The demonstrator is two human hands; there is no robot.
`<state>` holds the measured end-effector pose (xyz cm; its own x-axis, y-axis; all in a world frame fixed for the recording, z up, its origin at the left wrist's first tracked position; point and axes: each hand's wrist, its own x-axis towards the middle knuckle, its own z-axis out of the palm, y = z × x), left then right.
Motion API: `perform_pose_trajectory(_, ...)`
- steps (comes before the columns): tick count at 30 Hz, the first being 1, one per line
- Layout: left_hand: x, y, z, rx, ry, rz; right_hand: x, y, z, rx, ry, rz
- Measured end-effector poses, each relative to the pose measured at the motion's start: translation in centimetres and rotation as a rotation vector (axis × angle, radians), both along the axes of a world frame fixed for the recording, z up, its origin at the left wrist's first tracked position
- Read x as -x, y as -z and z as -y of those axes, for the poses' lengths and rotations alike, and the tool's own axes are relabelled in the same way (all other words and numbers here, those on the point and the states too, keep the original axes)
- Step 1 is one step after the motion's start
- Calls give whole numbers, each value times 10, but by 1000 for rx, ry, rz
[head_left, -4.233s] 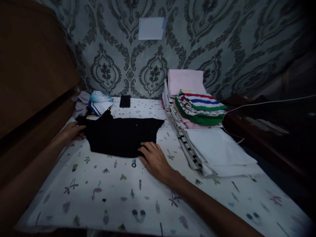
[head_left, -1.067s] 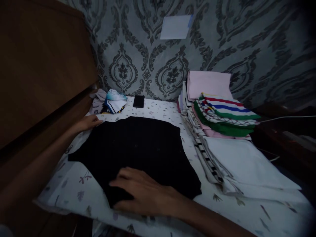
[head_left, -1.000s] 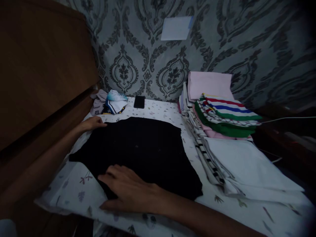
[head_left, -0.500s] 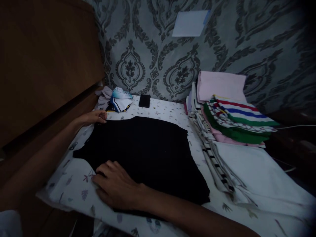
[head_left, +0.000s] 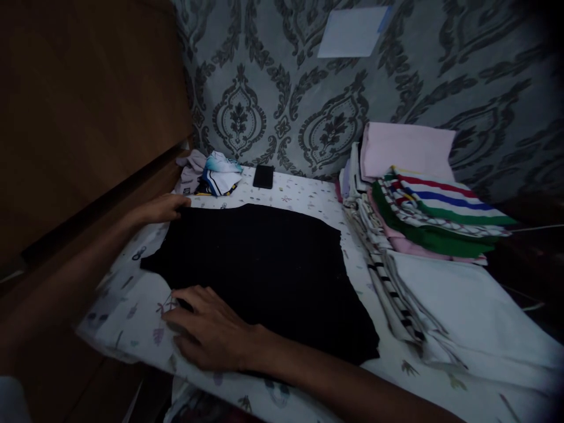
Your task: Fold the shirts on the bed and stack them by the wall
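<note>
A black sleeveless top [head_left: 264,264] lies spread almost flat on the patterned white cover, its narrow end to the left. My left hand [head_left: 165,208] pinches the far left corner of the top, with the fingertips partly hidden. At the near left edge, my right hand [head_left: 211,329] rests with curled fingers, and a bit of black fabric shows between its thumb and fingers. The right forearm crosses over the near side of the top.
Folded clothes [head_left: 445,200] stand in a pile on the right, beside a folded white cloth [head_left: 458,299]. Crumpled clothes [head_left: 218,173] and a black wallet-like object [head_left: 263,176] lie near the wall. A wooden cabinet [head_left: 97,106] borders the left.
The view has shifted slightly, so things sit a little further right. My right hand's thumb and fingers have closed around some fabric at the near edge. The top stays spread out.
</note>
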<state>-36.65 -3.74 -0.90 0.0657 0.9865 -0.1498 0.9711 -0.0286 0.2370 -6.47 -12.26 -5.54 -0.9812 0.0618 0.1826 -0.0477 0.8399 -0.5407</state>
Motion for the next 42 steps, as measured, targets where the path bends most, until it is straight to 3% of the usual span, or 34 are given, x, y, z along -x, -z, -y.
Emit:
perform_pose_trajectory(3,-13,-1,12,-282,-20,-218,0,3,1,16,21,-23)
perform_pose_trajectory(7,-12,16,20,-259,-194,-269,-1,4,1,-5,2,-31)
perform_pose_trajectory(12,14,28,18,-90,-344,100,4,-4,-4,-70,61,-23)
perform_pose_trajectory(17,21,26,25,110,-370,416,47,-9,-11,-276,186,12)
perform_pose_trajectory(22,3,35,17,-8,-489,423,103,-6,-22,-395,293,66)
perform_pose_trajectory(26,-5,39,7,-105,-494,390,120,-13,-32,-328,353,162)
perform_pose_trajectory(31,3,25,12,-96,-506,539,118,-30,-28,-207,374,46)
perform_pose_trajectory(35,12,16,20,-2,-552,697,124,-41,-14,93,404,8)
perform_pose_trajectory(39,22,25,22,66,-427,668,130,-32,-8,335,336,81)
perform_pose_trajectory(42,29,34,22,6,-349,601,127,-19,-5,257,198,64)
